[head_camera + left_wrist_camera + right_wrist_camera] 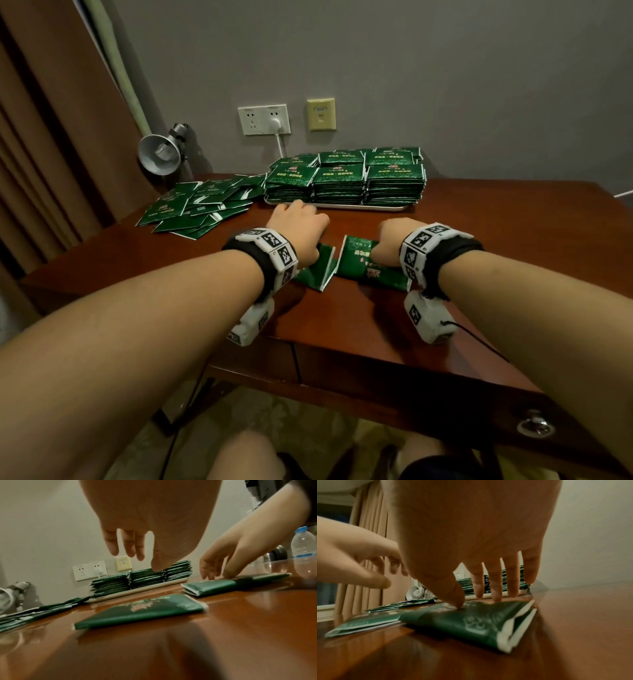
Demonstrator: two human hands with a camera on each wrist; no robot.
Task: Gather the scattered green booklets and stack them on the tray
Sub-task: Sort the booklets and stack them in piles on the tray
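Tall stacks of green booklets point(342, 178) fill a white tray point(342, 206) at the back of the wooden table. A loose heap of scattered booklets point(198, 207) lies to its left. Near the front, a single booklet point(142, 609) lies under my left hand point(142, 561), which hovers above it with relaxed fingers and touches nothing. Just to the right lies a small pile of booklets point(471, 619). My right hand point(477, 600) rests on it, thumb pressing its top and straight fingers at its far edge. In the head view both hands point(298, 226) point(394, 240) cover parts of these booklets.
A metal clamp lamp point(161, 154) stands at the back left by the curtain. Wall sockets point(263, 120) with a plugged cable sit behind the tray. A water bottle point(303, 543) and a clear container point(283, 566) are at the right. The table's front edge point(342, 370) is close.
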